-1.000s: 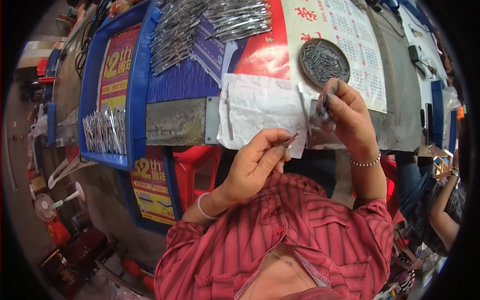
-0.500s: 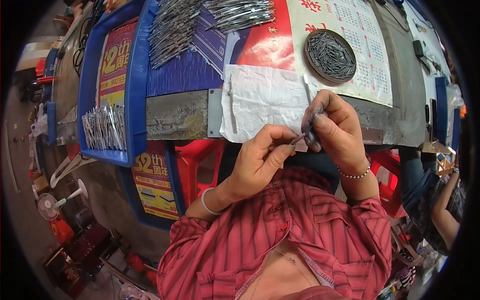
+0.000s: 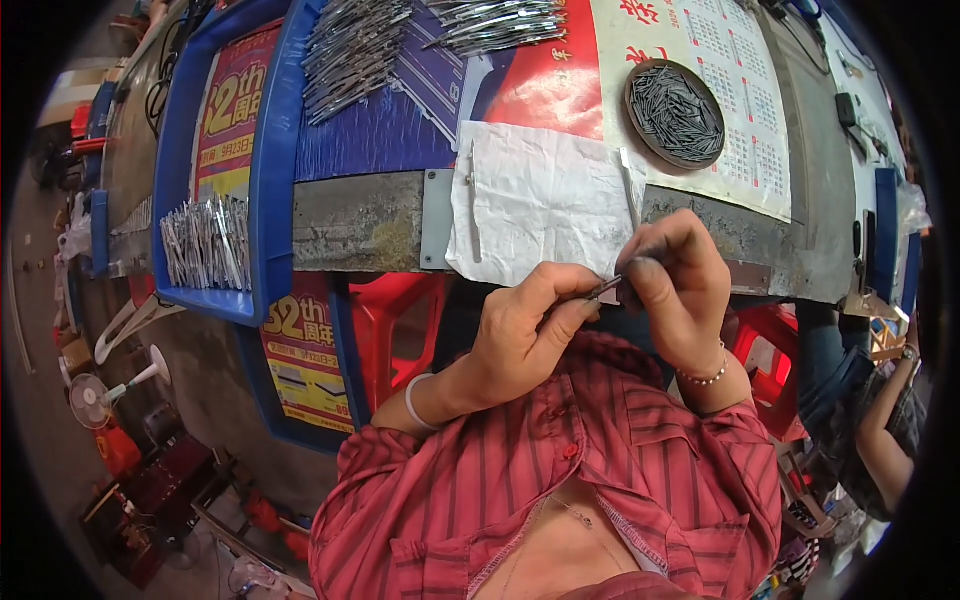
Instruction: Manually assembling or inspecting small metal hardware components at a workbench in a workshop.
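Observation:
Both my hands meet just past the near table edge, in front of a crumpled white sheet (image 3: 545, 215). My left hand (image 3: 525, 325) pinches a thin dark metal pin (image 3: 606, 287) between thumb and forefinger. The other end of the pin reaches the closed fingers of my right hand (image 3: 685, 295), whose tips are stained dark. On the sheet, a slim silvery metal piece (image 3: 475, 205) lies along the left side. Another slim metal piece (image 3: 630, 185) lies at the right edge, just beyond my right fingers. A round brown dish (image 3: 630, 110) full of dark metal pins (image 3: 678, 115) stands farther right.
A blue tray (image 3: 275, 170) at the left holds a bundle of upright slim metal pieces (image 3: 205, 245). Piles of similar pieces (image 3: 355, 60) lie at the far side. Below the table are a second blue tray (image 3: 352, 375) and red stools (image 3: 400, 320). Another person's arm (image 3: 890, 430) shows at right.
My hands have come slightly nearer to me, and more of the dark pin shows between them. The view has shifted a little; the table things look unmoved.

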`<state>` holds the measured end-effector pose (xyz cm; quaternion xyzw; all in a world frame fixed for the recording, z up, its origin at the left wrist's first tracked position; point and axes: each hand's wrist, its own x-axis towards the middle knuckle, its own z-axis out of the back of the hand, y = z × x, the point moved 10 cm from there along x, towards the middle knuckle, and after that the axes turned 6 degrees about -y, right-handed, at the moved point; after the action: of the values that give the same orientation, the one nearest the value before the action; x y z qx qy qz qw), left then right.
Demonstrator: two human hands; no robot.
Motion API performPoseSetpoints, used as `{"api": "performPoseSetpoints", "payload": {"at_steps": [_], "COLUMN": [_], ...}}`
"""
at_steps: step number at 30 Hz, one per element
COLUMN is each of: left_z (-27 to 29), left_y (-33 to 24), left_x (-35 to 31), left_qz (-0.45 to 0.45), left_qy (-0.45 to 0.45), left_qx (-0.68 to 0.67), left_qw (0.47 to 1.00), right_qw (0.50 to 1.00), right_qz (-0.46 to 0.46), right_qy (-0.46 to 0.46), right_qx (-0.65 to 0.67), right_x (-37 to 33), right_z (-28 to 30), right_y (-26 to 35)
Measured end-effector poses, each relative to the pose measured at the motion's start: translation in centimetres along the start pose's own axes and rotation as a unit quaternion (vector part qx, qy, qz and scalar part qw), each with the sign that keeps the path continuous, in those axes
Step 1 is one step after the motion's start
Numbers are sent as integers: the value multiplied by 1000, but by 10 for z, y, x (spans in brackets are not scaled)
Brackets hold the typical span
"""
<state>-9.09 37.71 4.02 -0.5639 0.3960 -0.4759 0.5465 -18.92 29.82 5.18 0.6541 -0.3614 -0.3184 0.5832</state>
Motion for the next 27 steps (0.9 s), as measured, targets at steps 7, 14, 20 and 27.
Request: {"api": "performPoseSetpoints", "payload": {"at_steps": [7, 14, 20, 27], "left_z": [12, 12, 10, 5], "left_y": [-31, -45, -46, -46], "left_x": [0, -4, -5, 1], "left_qz": [-137, -206, -224, -207], "left_qy": [-64, -90, -85, -69], "left_qx": [134, 257, 291, 309], "left_qw": [979, 940, 926, 926], "right_qw": [996, 998, 997, 997], "right_qz": [-48, -29, -26, -41], "right_qy": [22, 3, 10, 2], "right_qx": [69, 64, 65, 71], "right_x": [-4, -6, -6, -5], "right_z": [-6, -7, -9, -4], "right_y": [-10, -11, -18, -23]}}
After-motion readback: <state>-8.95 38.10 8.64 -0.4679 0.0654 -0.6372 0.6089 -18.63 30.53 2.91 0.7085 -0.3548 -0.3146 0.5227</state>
